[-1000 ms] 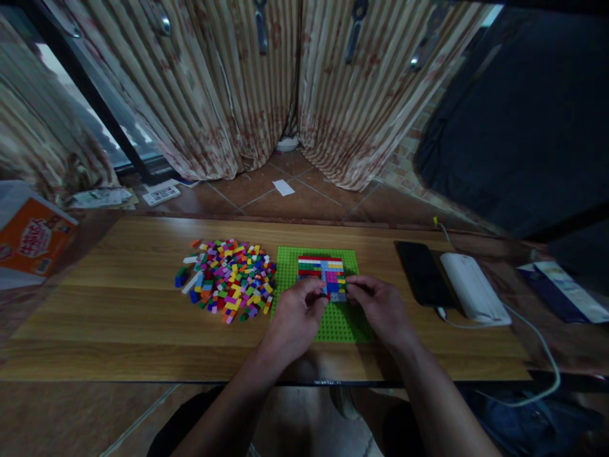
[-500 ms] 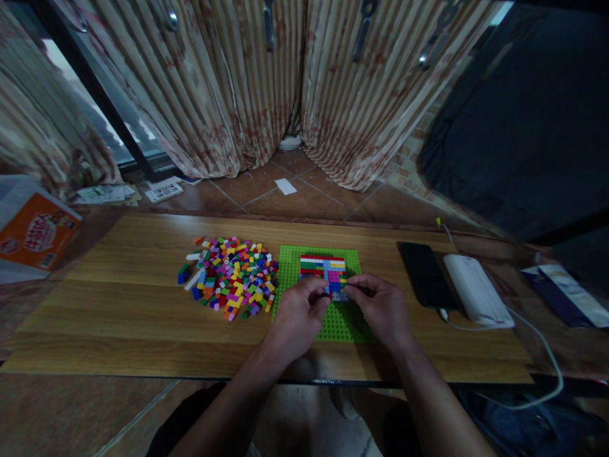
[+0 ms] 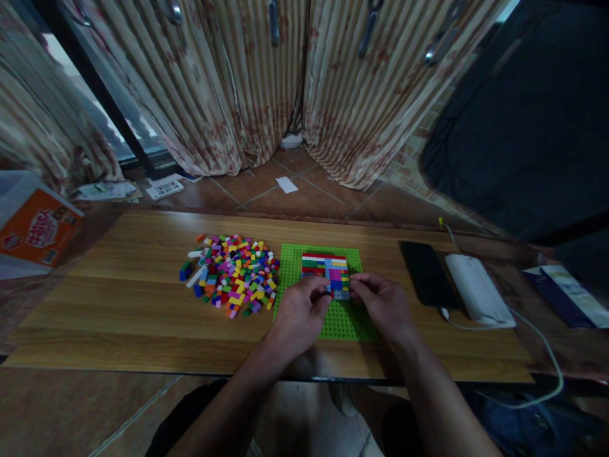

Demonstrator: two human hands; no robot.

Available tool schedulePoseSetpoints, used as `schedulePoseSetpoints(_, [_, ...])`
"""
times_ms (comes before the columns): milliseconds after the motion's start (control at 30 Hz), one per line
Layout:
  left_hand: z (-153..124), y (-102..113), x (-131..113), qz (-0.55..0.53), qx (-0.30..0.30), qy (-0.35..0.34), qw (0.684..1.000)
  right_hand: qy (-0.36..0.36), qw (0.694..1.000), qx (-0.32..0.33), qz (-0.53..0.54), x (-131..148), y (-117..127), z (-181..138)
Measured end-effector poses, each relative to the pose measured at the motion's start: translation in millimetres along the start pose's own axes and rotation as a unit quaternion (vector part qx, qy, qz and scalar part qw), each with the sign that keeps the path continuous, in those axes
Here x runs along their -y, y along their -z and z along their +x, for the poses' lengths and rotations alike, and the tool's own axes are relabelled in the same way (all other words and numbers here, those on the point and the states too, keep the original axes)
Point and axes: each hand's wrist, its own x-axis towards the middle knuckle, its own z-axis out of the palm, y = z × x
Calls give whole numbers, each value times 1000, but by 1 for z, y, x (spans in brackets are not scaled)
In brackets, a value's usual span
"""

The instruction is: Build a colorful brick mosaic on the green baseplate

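Observation:
A flat build of toy bricks (image 3: 335, 275) in rows of red, white, yellow, blue and pink sits on the green studded baseplate (image 3: 349, 329). My left hand (image 3: 302, 311) is closed at the build's lower left, thumb and index finger bent together and covering part of it. A small dark bit shows by those fingertips, too small to name. Just off the build's right edge, my right hand (image 3: 383, 301) is closed in a pinch; whatever it may hold is hidden. Left of the baseplate lies a heap of loose coloured bricks (image 3: 238, 273).
A black phone (image 3: 427, 273) and a white power bank (image 3: 478, 289) with a cable lie on the wooden table (image 3: 143, 324) at right. An orange-labelled plastic box (image 3: 40, 228) stands at far left. Curtains (image 3: 266, 95) hang beyond the table.
My right fingertips have shifted slightly right, off the build's edge, uncovering yellow and green bricks there. My left hand stays nearly in place. The whole view has shifted a little.

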Motion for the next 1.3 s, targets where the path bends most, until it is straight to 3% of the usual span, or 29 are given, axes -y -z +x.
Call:
schedulePoseSetpoints(733, [1, 0, 0, -36, -8, 10, 999, 4, 1000, -23, -15, -4, -3, 3])
schedulePoseSetpoints(900, [1, -1, 1, -139, -5, 41, 989, 87, 993, -77, -1, 7, -7, -15])
schedulePoseSetpoints(1100, [4, -2, -4, -241, -27, 61, 968, 155, 986, 59, -9, 19, -14, -40])
schedulePoseSetpoints(1300, [4, -6, -8, -266, -37, 83, 960, 142, 989, 40, 9, 15, -18, -40])
